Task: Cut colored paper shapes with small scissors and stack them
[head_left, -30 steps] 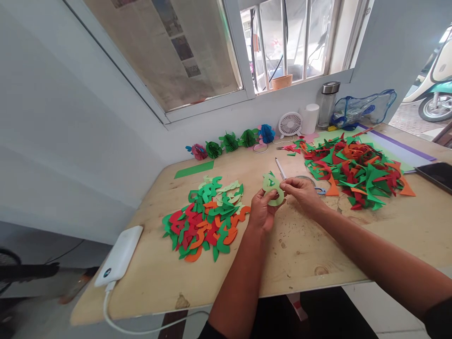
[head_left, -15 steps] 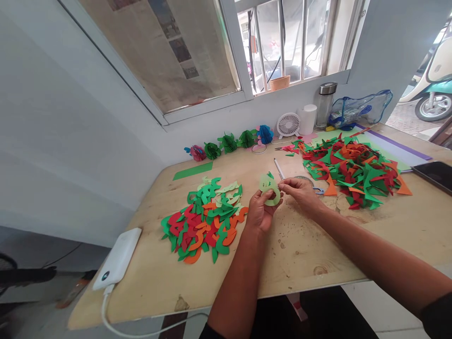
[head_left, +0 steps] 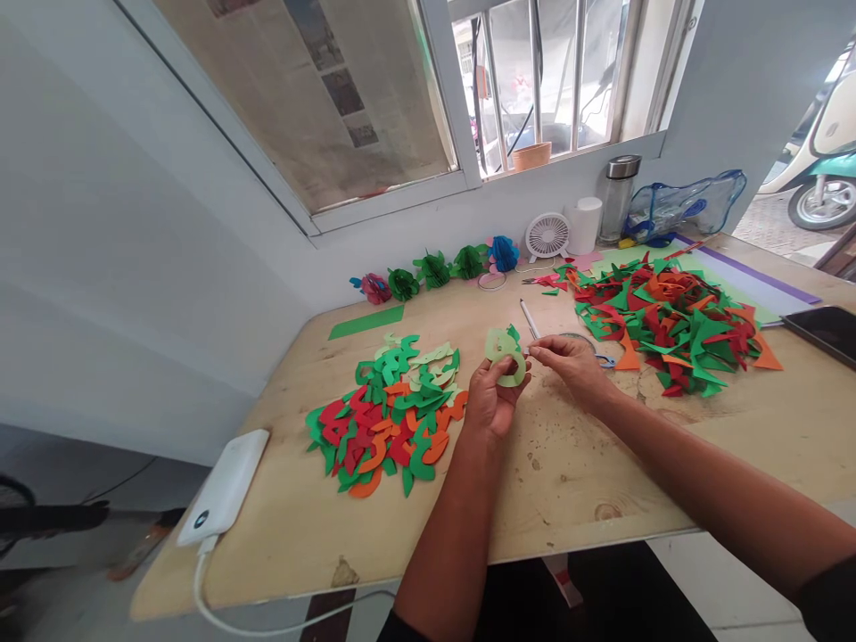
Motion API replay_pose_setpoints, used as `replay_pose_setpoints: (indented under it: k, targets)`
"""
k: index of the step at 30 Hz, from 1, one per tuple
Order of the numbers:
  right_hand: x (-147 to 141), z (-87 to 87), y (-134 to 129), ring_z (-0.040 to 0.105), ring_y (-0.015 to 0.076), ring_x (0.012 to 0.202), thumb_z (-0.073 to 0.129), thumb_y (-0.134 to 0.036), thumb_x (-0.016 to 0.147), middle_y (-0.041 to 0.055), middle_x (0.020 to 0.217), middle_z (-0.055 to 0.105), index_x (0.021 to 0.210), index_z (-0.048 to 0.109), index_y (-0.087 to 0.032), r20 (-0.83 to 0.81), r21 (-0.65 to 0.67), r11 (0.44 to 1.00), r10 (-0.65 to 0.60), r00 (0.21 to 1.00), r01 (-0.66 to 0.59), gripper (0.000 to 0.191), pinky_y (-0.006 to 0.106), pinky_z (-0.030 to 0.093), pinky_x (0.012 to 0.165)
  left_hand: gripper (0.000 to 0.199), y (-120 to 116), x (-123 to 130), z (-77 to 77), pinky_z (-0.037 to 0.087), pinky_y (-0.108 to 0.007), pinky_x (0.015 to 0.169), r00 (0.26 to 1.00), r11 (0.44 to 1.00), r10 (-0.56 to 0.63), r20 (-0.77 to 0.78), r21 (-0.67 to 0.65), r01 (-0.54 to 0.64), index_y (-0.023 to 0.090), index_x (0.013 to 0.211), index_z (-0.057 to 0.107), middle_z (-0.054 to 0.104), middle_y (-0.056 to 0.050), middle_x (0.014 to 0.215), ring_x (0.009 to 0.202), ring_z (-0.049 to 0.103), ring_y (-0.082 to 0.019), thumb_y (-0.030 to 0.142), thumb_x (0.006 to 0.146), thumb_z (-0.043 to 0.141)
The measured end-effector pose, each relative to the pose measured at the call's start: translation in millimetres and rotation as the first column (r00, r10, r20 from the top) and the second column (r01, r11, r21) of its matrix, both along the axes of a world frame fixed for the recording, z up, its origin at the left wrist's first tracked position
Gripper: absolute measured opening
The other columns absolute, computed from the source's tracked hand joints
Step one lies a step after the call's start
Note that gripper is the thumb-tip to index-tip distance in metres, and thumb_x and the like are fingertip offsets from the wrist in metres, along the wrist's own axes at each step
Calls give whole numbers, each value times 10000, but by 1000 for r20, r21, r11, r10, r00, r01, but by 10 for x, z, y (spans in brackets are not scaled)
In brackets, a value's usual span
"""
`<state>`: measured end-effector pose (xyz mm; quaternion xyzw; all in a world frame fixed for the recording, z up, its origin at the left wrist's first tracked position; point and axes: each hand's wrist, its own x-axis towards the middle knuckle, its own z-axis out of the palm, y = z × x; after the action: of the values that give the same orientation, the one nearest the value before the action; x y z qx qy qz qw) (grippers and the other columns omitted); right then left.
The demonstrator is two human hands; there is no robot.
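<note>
Light green cut paper (head_left: 509, 374) with a round hole is pinched in my left hand (head_left: 493, 397), over the middle of the table. Darker green paper shows behind its top edge. My right hand (head_left: 572, 366) is just to the right, thumb and finger pressed together near the paper's edge; what they hold is too small to make out. A white pen (head_left: 529, 317) lies beyond my hands. To the left spreads a pile of curved green, red and orange paper pieces (head_left: 365, 419). Pointed paper scraps (head_left: 669, 321) are heaped on the right.
Folded paper flowers (head_left: 433, 269) line the wall beside a small fan (head_left: 547, 235), a glass bottle (head_left: 618, 201) and a clear blue-edged bag (head_left: 688, 207). A phone (head_left: 824, 331) lies at the right edge, a white power bank with cable (head_left: 224, 486) at the left.
The light green paper has shifted slightly left and turned in my left hand. A small gap now shows between it and my right fingertips.
</note>
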<state>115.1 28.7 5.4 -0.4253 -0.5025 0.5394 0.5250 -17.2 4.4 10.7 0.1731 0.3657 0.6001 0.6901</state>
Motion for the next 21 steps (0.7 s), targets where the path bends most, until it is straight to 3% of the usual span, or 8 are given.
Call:
replay_pose_setpoints:
  k: [13,21]
  targets:
    - [-24,7,-12,561,157,689,718,-424,646,18,680,654,675,701,-190,5,14,1000,-21,1000,21,237,287,450,670,306,17,51,-73,484,-260,622,992,996,72,-106,58,-66,141,762,606,665,-12,738,609,599,-101,191,522,788]
    - [-15,-50,4,610,188,723,657,-446,707,37,737,696,721,722,-186,167,125,992,-40,985,19,268,301,481,672,318,30,65,-67,475,-257,641,995,995,75,-71,71,-70,132,755,622,667,-22,753,660,598,-109,143,486,790]
